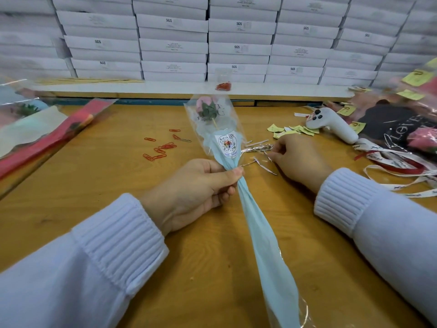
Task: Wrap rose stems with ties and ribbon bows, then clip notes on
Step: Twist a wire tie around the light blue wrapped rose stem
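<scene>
A pink rose (206, 107) lies in a clear and light-blue sleeve (257, 233) along the middle of the wooden table (94, 181). My left hand (198, 188) grips the sleeve at its gathered neck, thumb on top. A silver twist tie (248, 164) sticks out to the right at that neck. My right hand (298, 159) rests on the table beside a loose bundle of silver ties (257, 147), its fingertips among them; whether it pinches one I cannot tell.
Several red paper clips (160, 147) lie left of the rose. Yellow notes (293, 130), a white controller (331, 124) and printed ribbons (402, 162) sit at the right. Wrapped roses (42, 136) lie at the left. White boxes (236, 39) are stacked behind.
</scene>
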`<move>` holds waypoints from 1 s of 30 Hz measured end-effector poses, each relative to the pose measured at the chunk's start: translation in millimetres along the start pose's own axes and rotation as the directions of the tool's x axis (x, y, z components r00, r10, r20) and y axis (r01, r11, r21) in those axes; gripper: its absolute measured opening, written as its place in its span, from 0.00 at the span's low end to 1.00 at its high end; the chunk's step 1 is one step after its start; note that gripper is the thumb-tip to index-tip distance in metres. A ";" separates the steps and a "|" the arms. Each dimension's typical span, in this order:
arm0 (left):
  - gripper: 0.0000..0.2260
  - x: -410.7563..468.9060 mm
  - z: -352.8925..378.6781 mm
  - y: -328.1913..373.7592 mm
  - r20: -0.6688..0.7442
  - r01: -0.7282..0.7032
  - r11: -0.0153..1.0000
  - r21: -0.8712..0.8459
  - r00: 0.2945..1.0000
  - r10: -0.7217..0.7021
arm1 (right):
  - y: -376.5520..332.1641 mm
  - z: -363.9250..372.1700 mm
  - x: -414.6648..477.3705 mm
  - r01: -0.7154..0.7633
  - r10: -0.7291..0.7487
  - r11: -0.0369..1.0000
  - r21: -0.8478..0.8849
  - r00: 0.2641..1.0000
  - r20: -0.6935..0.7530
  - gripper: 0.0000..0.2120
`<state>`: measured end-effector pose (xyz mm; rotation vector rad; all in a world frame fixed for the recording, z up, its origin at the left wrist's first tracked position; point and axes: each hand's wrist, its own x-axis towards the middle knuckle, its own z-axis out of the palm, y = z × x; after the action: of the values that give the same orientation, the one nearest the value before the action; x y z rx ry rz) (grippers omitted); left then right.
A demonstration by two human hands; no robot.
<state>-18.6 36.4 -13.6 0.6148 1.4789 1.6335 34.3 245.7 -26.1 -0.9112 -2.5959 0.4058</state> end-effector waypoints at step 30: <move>0.04 -1.7 1.1 -0.2 0.007 0.010 1.000 0.025 1.000 -0.010 | -10.1 -22.3 -17.8 0.203 -0.027 0.754 0.625 0.960 -0.280 0.08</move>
<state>-16.8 35.6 -13.3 0.6262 1.4969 1.6059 51.2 229.9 -6.5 -0.5013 -2.0186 1.0046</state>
